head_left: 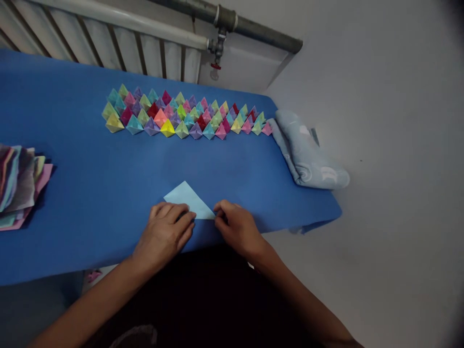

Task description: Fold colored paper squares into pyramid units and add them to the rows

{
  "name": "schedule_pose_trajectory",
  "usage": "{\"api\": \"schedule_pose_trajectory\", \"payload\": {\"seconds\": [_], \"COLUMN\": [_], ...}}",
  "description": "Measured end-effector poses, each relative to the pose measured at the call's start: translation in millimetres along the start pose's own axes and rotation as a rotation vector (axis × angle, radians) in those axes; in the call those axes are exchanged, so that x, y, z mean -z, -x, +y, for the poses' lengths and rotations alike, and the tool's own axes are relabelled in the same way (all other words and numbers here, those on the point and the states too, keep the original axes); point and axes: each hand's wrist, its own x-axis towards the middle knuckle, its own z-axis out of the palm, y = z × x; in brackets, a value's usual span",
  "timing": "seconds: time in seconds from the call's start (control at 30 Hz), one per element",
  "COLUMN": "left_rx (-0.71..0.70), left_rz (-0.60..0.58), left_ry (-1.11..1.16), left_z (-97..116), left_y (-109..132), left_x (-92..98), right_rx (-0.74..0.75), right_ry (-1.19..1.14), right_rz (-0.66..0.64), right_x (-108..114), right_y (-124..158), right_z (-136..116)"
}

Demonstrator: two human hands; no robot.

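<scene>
A light blue sheet of origami paper (187, 197), folded into a triangle, lies on the blue tablecloth near the table's front edge. My left hand (163, 232) holds its left part down, fingers bent and covering the lower left corner. At the right tip of the paper, my right hand (237, 224) is closed in a pinch, its thumb and forefinger on the corner. Several rows of small folded paper pieces (167, 127) in many colours stand along the back of the table, beyond both hands.
A stack of coloured paper sheets (27, 193) sits at the left edge. A folded grey-blue cloth (308, 154) lies at the table's right end by the wall. Behind the table (108, 179) are a white radiator (126, 29) and a pipe with a red-handled valve (217, 53).
</scene>
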Motion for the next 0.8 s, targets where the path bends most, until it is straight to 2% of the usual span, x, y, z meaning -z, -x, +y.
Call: {"api": "schedule_pose_trajectory", "payload": {"seconds": [0.13, 0.27, 0.4, 0.57, 0.67, 0.73, 0.8], "left_rx": [-0.003, -0.014, -0.042, -0.064, -0.065, -0.069, -0.082], "left_rz": [-0.012, -0.012, 0.005, 0.057, 0.117, 0.161, 0.187], "left_ry": [-0.001, -0.021, -0.060, -0.092, -0.079, -0.064, -0.043], "left_z": [0.5, 1.8, 3.6, 4.9, 3.1, 1.3, 0.2], "left_y": [-1.3, -4.1, -6.9, -9.1, -8.7, -7.9, -7.0], "left_x": [0.0, -0.5, -1.6, -0.7, 2.8, 6.0, 9.5], "right_rx": [-0.066, -0.179, -0.272, -0.322, -0.223, -0.037, 0.179], "right_ry": [-0.190, -0.527, -0.768, -0.872, -0.811, -0.694, -0.504], "right_rz": [-0.029, -0.144, -0.235, -0.253, -0.090, 0.051, 0.116], "right_x": [2.2, 9.1, 13.2, 14.6, 17.0, 18.1, 17.6], "right_y": [-1.1, -4.6, -12.0, -17.5, -13.2, -9.2, -6.8], "right_z": [-4.1, -8.6, -9.0, -7.4, -5.2, -2.9, -1.5]}}
